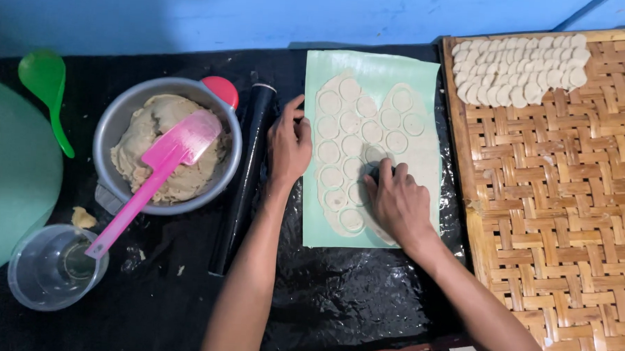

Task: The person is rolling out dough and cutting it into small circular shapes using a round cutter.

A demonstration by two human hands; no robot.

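2 bare hands over a pale dough sheet rolled thin on a light green mat, scored all over with round cuts. It looks soft, limp and easily torn, so each disc wants lifting gently by its edge. Right hand is curled, knuckles up, closed around a small dark round cutter pressed onto the sheet. Left hand lies loosely curled, holding nothing, on the mat's left edge beside a black rolling pin. Both forearms reach up from the bottom.
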